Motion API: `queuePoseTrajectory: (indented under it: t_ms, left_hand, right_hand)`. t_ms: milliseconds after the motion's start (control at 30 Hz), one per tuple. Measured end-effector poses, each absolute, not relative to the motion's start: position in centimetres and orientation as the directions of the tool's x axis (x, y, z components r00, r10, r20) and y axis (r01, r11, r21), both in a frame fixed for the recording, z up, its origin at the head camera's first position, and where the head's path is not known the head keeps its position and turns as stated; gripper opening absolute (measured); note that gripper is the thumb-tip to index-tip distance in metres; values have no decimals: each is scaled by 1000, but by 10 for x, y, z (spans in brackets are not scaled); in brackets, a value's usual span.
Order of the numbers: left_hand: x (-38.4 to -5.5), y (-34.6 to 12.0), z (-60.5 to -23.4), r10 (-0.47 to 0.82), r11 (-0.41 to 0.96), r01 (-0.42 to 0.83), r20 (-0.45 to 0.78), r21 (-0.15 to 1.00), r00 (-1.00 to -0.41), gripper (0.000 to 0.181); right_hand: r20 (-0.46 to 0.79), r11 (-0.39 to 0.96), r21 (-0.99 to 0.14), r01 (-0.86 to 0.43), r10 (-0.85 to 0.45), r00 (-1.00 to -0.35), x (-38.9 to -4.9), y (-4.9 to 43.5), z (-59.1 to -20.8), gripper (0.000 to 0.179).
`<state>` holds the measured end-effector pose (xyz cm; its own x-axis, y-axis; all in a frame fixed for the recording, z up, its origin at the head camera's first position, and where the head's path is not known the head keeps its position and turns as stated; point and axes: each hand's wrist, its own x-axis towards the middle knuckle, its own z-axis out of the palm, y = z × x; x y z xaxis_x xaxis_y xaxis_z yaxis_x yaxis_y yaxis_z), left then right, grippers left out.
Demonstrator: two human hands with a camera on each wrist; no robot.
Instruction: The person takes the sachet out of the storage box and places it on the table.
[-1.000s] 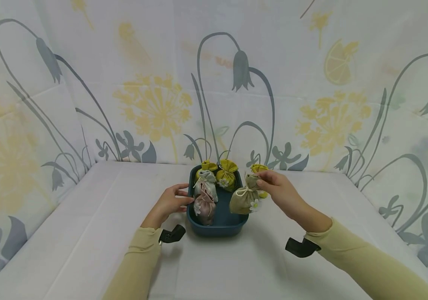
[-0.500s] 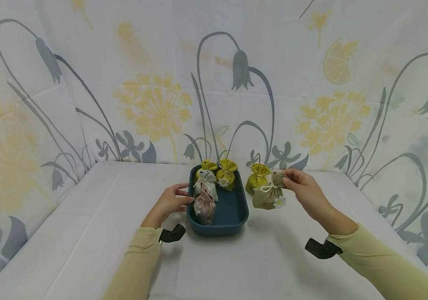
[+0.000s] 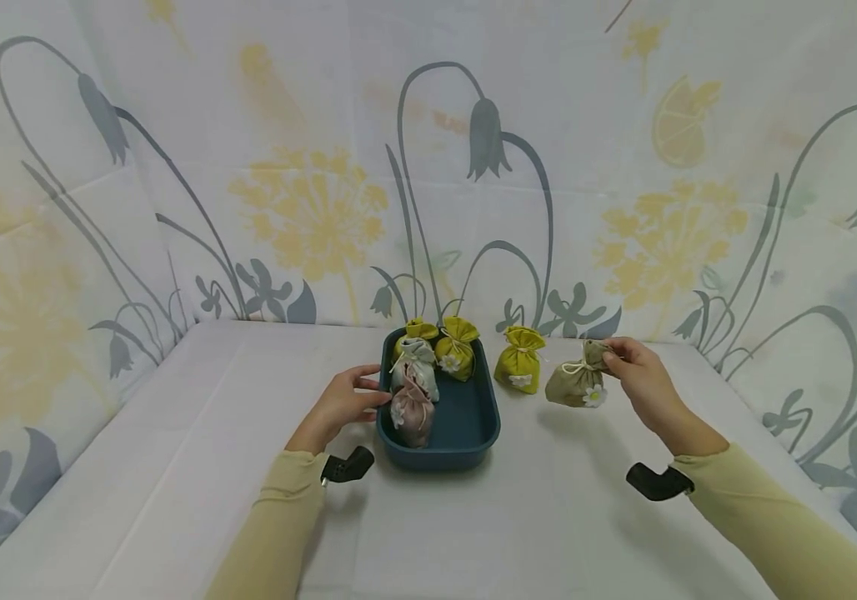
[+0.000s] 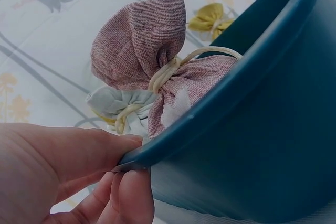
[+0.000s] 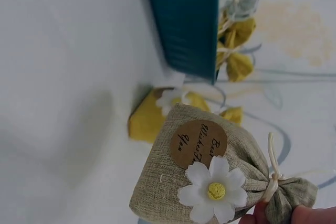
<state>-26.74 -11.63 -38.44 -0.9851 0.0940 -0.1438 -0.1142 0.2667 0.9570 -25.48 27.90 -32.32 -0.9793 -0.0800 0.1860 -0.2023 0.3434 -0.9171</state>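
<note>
In the head view my right hand (image 3: pixel 646 383) pinches the gathered top of an olive-beige drawstring sachet (image 3: pixel 577 385), held above the table to the right of a blue tub. The right wrist view shows a white flower and a round brown label on this sachet (image 5: pixel 194 166). My left hand (image 3: pixel 342 406) pinches the left rim of the blue tub (image 3: pixel 439 460) between thumb and fingers, plain in the left wrist view. Inside the tub sit a pink sachet (image 3: pixel 413 417), a pale grey-white sachet (image 3: pixel 417 367) and two yellow sachets, one partly hidden.
A yellow sachet (image 3: pixel 520 362) with a white flower stands on the white table (image 3: pixel 473 533), just right of the tub. Behind the table hangs a flower-printed cloth (image 3: pixel 428 208). A black wrist camera (image 3: pixel 657 482) sits at each sleeve.
My right hand has carried the beige sachet rightward, from over the tub's right edge to beyond the yellow sachet on the table, and slightly lower. The left hand keeps its hold on the rim.
</note>
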Motion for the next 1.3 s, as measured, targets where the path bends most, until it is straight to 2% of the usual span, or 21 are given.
queuePoseTrajectory:
  t_ms: [433,667,800,1067,1300]
  left_hand:
    - [-269,-116,-386,81,264,-126,-152,956,-985,59]
    - [-268,-116,-385,84,261,-126,-152,957,-985,58]
    - [-268,-116,-385,86,260,-128,-155,957,-984,58]
    - [-268,-117,-385,96,258,-113,-141,959,-985,57]
    - [-267,-117,-385,96,261,-115,-144,958,-985,57]
  right_hand:
    - [207,369,-908,-198,-15,-978,-291,287,-347,29]
    - [155,441,-888,-130,23,-988,-307,278,-360,29]
    - [133,440,-892,-100,46,-990,-314,273,-363,32]
    - [90,432,-900,-54,64,-994,-312,277,-364,40]
    - [101,460,-886,-53,80,-992,-302,289,-366,46]
